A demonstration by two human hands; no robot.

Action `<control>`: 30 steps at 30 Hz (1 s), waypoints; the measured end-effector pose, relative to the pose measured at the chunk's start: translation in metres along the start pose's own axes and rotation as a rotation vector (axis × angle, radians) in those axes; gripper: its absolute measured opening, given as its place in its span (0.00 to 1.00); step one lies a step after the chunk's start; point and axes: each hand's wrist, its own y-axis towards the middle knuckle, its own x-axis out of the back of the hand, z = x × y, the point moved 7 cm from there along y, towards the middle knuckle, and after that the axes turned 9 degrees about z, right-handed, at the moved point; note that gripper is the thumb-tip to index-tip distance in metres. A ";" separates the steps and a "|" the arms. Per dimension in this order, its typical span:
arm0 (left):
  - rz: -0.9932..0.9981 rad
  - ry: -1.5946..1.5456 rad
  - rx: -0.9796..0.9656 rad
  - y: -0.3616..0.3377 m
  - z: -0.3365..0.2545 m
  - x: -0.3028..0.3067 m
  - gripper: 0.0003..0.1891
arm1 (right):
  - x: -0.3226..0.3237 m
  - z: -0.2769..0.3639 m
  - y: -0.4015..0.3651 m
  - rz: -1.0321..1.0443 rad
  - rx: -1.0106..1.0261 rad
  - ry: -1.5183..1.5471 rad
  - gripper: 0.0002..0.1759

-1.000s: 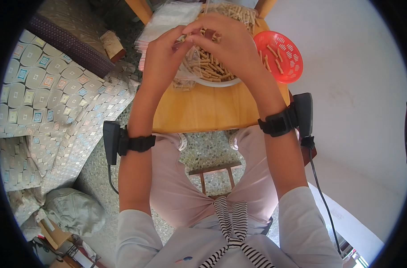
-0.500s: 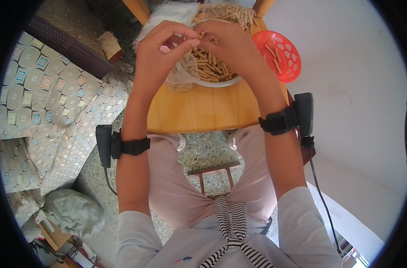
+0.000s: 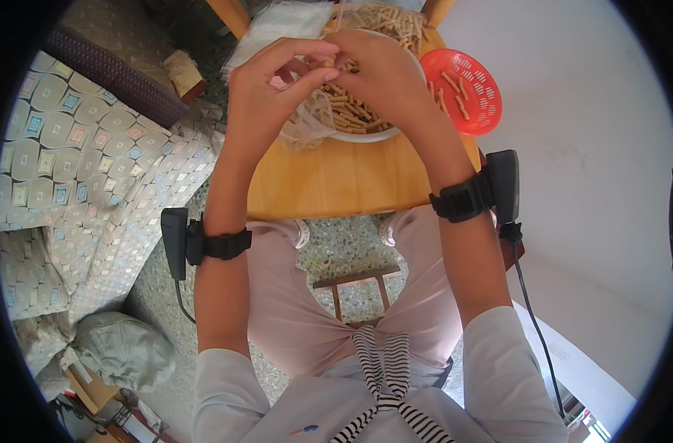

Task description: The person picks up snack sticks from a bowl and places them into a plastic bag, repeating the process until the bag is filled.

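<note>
1. The brown sticks lie heaped in the white bowl beneath your 2 hands.
2. Your left hand curves thumb and forefinger toward each other; you cannot tell whether they pinch a stick.
3. Your right hand is curled, fingertips hidden, its grip unclear.
4. A clear bag lies left of the bowl, a red basket right.
5. All rest on the wooden bench.

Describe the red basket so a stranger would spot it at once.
Start at the yellow wooden surface. At its right edge, beside the pale bowl of sticks, sits the basket. Unlike that bowl, it is bright red, slotted, and holds only a few sticks.
</note>
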 end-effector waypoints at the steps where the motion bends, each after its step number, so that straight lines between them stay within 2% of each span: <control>1: -0.002 0.000 0.001 0.000 0.000 0.001 0.13 | 0.000 -0.001 0.000 0.003 -0.021 0.028 0.14; 7: 0.002 0.087 -0.072 -0.001 -0.004 0.008 0.11 | 0.001 -0.005 0.002 -0.001 -0.044 0.056 0.15; 9: -0.112 0.016 -0.046 -0.003 0.001 0.019 0.10 | 0.002 -0.001 0.000 0.007 -0.049 0.075 0.17; 11: -0.153 -0.077 -0.046 -0.001 0.007 0.029 0.10 | -0.012 -0.004 -0.002 0.188 -0.165 0.216 0.20; 12: -0.192 -0.170 -0.047 -0.002 0.008 0.034 0.10 | -0.012 -0.003 -0.003 0.188 -0.165 0.216 0.20; 13: -0.192 -0.171 -0.046 -0.002 0.008 0.036 0.10 | -0.019 -0.003 -0.005 0.282 -0.179 0.183 0.20; 14: -0.187 -0.121 -0.089 -0.002 0.004 0.039 0.20 | -0.025 -0.003 -0.007 0.374 -0.192 0.149 0.21; 15: -0.182 -0.072 -0.132 -0.002 -0.001 0.040 0.30 | -0.027 -0.007 -0.007 0.374 -0.193 0.149 0.21; 16: -0.182 -0.072 -0.132 -0.003 0.000 0.043 0.30 | -0.028 -0.009 -0.006 0.364 -0.140 0.135 0.20; 18: 0.002 -0.193 -0.051 -0.002 0.006 0.034 0.38 | -0.028 -0.012 -0.005 0.355 -0.086 0.121 0.18; 19: 0.002 -0.193 -0.051 -0.002 0.004 0.034 0.38 | -0.027 -0.017 -0.006 0.367 -0.134 0.152 0.17; 21: 0.161 -0.167 -0.002 -0.002 0.001 0.020 0.18 | -0.026 -0.023 -0.007 0.379 -0.184 0.183 0.17; 22: 0.164 -0.169 -0.002 -0.004 0.001 0.020 0.18 | -0.026 -0.026 -0.008 0.384 -0.199 0.195 0.16; 24: 0.299 0.250 -0.020 -0.007 -0.001 0.011 0.31 | -0.025 -0.028 -0.010 0.389 -0.214 0.206 0.16; 26: 0.307 0.374 -0.061 -0.008 -0.002 0.007 0.29 | -0.027 -0.031 -0.011 0.450 -0.293 0.202 0.15; 28: 0.314 0.499 -0.099 -0.010 0.001 0.005 0.27 | -0.031 -0.031 -0.011 0.419 -0.266 0.234 0.15; 30: 0.223 0.620 -0.235 -0.012 -0.003 0.008 0.26 | -0.029 -0.030 -0.011 0.386 -0.244 0.262 0.15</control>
